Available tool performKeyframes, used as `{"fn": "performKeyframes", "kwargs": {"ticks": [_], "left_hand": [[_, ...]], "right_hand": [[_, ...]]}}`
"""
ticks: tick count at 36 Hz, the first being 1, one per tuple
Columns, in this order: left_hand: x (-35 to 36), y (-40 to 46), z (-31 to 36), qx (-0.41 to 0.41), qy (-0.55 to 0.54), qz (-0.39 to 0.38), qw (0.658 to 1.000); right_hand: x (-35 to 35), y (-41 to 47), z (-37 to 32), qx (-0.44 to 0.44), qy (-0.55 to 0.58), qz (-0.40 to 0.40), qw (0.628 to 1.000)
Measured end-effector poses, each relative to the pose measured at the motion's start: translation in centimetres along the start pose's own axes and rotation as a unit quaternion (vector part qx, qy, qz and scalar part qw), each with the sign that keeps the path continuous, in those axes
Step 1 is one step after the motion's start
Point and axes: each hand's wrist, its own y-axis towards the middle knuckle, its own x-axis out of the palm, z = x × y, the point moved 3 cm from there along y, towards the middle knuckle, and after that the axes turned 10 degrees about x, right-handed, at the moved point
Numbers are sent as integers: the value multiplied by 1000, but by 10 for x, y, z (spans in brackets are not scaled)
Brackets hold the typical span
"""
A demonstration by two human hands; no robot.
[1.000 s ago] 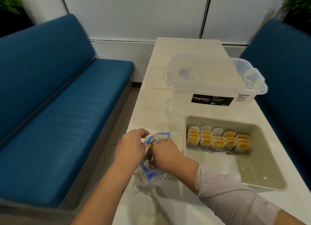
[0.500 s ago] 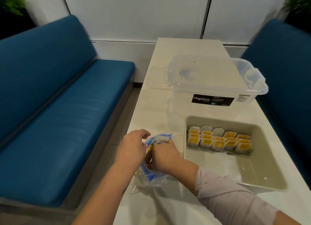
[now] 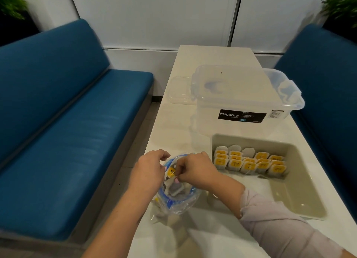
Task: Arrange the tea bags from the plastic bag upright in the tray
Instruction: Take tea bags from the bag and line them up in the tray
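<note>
A left hand point(image 3: 147, 169) is gripping the rim of a plastic bag point(image 3: 174, 203) on a white table point(image 3: 173, 122), while the right hand point(image 3: 195, 169) is pinching a tea bag point(image 3: 171, 171) at its mouth. Beside it, a beige tray point(image 3: 301, 196) is holding upright rows of tea bags point(image 3: 249, 161).

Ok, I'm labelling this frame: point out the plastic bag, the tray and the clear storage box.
plastic bag point(image 3: 180, 207): head view, crumpled front wall.
tray point(image 3: 295, 196): head view, bare floor.
clear storage box point(image 3: 231, 95): head view, its lid.
</note>
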Motion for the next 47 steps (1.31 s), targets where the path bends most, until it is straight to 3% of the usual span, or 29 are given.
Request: {"fn": "performKeyframes", "kwargs": {"ticks": [11,16,18,19,22,24,26,30,37,41,47], "left_hand": [[-1,2,0,-12,-21,-16,1000],[-9,5,13,-13,-65,42,997],[-10,6,18,-41,-145,24,988],[-9,6,19,-70,-229,8,971],[-6,7,27,-151,-480,-42,863],[-5,7,32,-158,-546,-35,822],[-4,9,35,-143,-571,-12,808],[-4,12,33,-111,-557,23,822],[-2,13,40,-16,-398,31,917],[4,13,48,5,-400,15,916],[16,15,58,3,-399,-24,917]], "right_hand": [[-44,-4,19,50,196,10,979],[-63,-6,20,30,246,132,960],[-66,-9,18,-1,239,191,952],[-67,-11,16,-21,223,211,952],[-67,-17,9,-104,139,259,950],[-65,-19,7,-146,81,291,942],[-64,-20,6,-161,51,305,937],[-65,-21,12,-141,33,278,950],[-81,-16,18,-63,167,189,966],[-86,-13,16,-46,139,120,982],[-96,-15,23,-12,88,104,991]]}}
